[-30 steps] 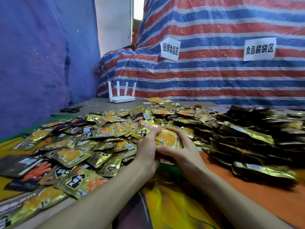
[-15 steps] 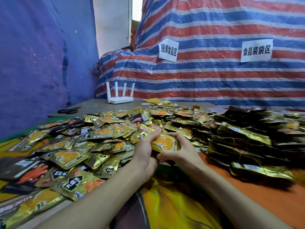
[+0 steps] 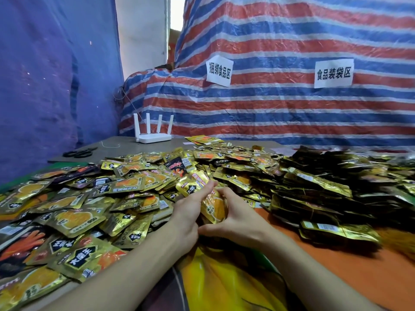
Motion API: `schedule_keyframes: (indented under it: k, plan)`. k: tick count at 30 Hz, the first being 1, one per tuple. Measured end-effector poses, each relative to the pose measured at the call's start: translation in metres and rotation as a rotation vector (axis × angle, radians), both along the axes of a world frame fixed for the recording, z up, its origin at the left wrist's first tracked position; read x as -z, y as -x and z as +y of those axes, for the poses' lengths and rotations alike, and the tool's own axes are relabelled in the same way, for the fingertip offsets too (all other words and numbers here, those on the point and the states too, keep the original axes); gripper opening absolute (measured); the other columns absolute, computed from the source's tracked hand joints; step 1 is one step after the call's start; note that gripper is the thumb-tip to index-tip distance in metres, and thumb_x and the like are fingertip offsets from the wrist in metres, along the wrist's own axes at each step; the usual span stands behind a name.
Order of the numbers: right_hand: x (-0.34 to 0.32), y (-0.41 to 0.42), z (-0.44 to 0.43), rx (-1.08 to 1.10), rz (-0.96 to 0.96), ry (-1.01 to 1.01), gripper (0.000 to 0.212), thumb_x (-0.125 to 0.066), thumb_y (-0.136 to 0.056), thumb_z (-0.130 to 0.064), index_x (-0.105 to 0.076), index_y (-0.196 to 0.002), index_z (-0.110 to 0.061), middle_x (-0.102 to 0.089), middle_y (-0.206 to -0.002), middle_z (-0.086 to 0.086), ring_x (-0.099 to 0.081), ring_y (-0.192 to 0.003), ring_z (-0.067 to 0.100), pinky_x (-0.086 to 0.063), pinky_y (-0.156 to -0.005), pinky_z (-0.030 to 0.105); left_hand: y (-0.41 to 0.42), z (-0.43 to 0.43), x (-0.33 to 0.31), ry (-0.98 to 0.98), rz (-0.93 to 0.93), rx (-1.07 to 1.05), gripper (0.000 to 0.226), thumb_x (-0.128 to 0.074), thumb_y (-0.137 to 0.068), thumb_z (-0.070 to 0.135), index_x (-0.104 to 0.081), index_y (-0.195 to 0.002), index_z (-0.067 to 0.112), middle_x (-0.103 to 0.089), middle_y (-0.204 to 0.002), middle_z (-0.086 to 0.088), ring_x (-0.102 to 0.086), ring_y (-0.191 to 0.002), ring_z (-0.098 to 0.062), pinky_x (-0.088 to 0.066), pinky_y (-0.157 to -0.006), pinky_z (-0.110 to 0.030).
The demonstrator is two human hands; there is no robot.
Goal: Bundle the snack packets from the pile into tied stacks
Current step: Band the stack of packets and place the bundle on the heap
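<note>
Small stack of gold packets (image 3: 213,206) held beside the pile (image 3: 134,182) — right hand (image 3: 239,219) has its grip curled round it, left hand (image 3: 188,213) presses its side, fingers seemingly straight.

Two hands are busy here, the left hand (image 3: 188,212) and the right hand (image 3: 238,218), with one small stack (image 3: 213,203) of gold packets between them; how many it holds I can't tell. The loose packets (image 3: 125,187) heaped on the surface (image 3: 112,142) are far too many to count, and so are the tied bundles (image 3: 325,191) piled beside them. Further back sit one white router (image 3: 152,138) with four antennas (image 3: 148,123) and one pair of scissors (image 3: 79,152). Two paper signs hang on the one striped tarp (image 3: 280,108): a first sign (image 3: 219,70) and a second sign (image 3: 333,73).
</note>
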State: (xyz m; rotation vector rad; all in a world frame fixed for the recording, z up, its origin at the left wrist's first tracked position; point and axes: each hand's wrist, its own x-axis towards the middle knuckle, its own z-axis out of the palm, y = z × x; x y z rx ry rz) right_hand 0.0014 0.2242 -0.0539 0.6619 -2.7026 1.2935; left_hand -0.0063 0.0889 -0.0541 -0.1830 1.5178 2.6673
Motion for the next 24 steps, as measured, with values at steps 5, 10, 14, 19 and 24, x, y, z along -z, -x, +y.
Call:
schedule_keyframes:
  k: [5,10,14,19,24]
  plan:
    - [-0.011,-0.007,0.002,0.028,0.092,-0.1,0.087,-0.086,-0.073,-0.025,-0.035,-0.143,-0.02,-0.054,-0.12,-0.002,-0.058,-0.109,0.016,-0.055,-0.094,0.038,-0.004,0.008,-0.002,-0.023,0.014,0.035,0.047,-0.086,-0.069,0.028,-0.076,-0.109,0.006,-0.078,-0.099,-0.014,-0.076,-0.09,-0.028,-0.061,-0.078,-0.041]
    - [-0.023,-0.011,0.006,0.047,0.087,-0.257,0.077,-0.086,-0.072,-0.037,-0.037,-0.126,-0.013,-0.053,-0.116,0.008,-0.057,-0.107,0.026,-0.054,-0.09,0.046,-0.009,0.016,-0.002,-0.016,0.018,0.086,0.037,-0.085,-0.074,0.023,-0.075,-0.097,-0.003,-0.077,-0.095,-0.017,-0.076,-0.084,-0.026,-0.061,-0.066,-0.034]
    - [-0.047,-0.017,0.029,0.194,0.123,-0.372,0.068,-0.081,-0.074,-0.045,-0.035,-0.115,-0.018,-0.062,-0.096,0.002,-0.065,-0.083,0.021,-0.057,-0.071,0.044,-0.017,0.023,-0.006,-0.003,0.112,0.241,0.061,-0.088,-0.051,0.041,-0.077,-0.097,0.002,-0.076,-0.105,-0.017,-0.072,-0.086,-0.026,-0.056,-0.08,-0.037]
    - [-0.116,0.008,0.096,0.476,0.133,-0.496,0.059,-0.079,-0.078,-0.036,-0.04,-0.118,-0.019,-0.06,-0.096,0.002,-0.059,-0.083,0.017,-0.049,-0.066,0.036,-0.015,0.025,-0.003,0.109,0.157,0.205,0.072,-0.094,-0.056,0.048,-0.063,-0.11,0.011,-0.069,-0.116,-0.014,-0.075,-0.095,-0.03,-0.06,-0.085,-0.04]
    - [-0.119,0.038,0.154,0.645,0.06,-0.608,0.023,-0.076,-0.076,-0.02,-0.066,-0.095,-0.012,-0.066,-0.082,0.005,-0.062,-0.075,0.022,-0.05,-0.065,0.033,-0.012,0.018,0.006,0.198,0.19,0.252,0.054,-0.079,-0.075,0.038,-0.06,-0.113,0.004,-0.071,-0.107,-0.017,-0.074,-0.09,-0.028,-0.059,-0.081,-0.034]
